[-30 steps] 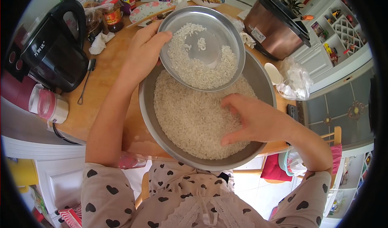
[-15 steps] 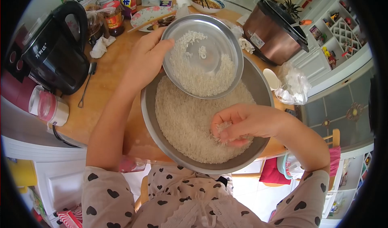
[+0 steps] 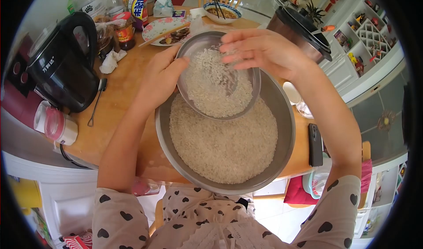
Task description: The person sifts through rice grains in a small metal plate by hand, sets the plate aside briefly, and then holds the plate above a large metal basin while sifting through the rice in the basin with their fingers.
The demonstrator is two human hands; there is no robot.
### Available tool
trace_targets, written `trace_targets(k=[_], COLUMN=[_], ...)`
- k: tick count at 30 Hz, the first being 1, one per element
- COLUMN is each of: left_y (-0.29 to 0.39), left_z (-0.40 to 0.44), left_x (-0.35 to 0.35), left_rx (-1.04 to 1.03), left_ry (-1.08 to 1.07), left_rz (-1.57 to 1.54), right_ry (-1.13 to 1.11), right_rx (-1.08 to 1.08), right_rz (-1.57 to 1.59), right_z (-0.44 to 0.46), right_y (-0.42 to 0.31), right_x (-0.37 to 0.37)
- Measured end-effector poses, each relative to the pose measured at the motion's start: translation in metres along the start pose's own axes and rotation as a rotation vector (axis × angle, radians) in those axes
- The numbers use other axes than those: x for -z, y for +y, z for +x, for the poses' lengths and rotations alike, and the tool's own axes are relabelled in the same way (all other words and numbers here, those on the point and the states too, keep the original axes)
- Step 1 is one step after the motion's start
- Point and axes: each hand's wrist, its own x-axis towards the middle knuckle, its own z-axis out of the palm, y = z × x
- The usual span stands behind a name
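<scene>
My left hand [image 3: 165,77] is closed on the left rim of a shallow metal plate [image 3: 255,82], thumb on the inside edge. The plate tilts over the far part of a large metal basin [image 3: 288,134]. Rice [image 3: 220,100] lies on the plate, heaped toward its near side. More rice [image 3: 222,141] fills much of the basin below. Over the plate's far right side, my right hand [image 3: 264,50] is open with fingers stretched out. Some grains fall in a blur beneath its fingertips.
A black kettle [image 3: 66,68] and a jar with a pink lid [image 3: 59,126] stand at the left. Behind are a floral plate [image 3: 154,27] and a noodle bowl [image 3: 221,17]. A rice cooker [image 3: 293,35] and a black phone [image 3: 315,145] are at the right.
My right hand has risen from the basin's rice to above the plate and opened, letting grains drop. The bare patch on the plate has partly filled. The left hand still grips the plate.
</scene>
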Motion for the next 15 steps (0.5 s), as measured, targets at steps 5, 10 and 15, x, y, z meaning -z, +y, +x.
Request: trace_targets(k=[5, 10, 15], left_y=[0.009, -0.006, -0.004], left_z=[-0.004, 0.002, 0.001], left_x=[0.002, 0.001, -0.002], left_rx=[0.068, 0.052, 0.004], left_ry=[-0.008, 0.034, 0.064], left_rz=[0.013, -0.1, -0.046], right_ry=[-0.072, -0.152, -0.385], right_rx=[-0.085, -0.123, -0.171], right_rz=[-0.13, -0.329, -0.738], right_z=[-0.031, -0.061, -0.087], right_y=[-0.007, -0.012, 0.007], right_x=[0.012, 0.017, 0.005])
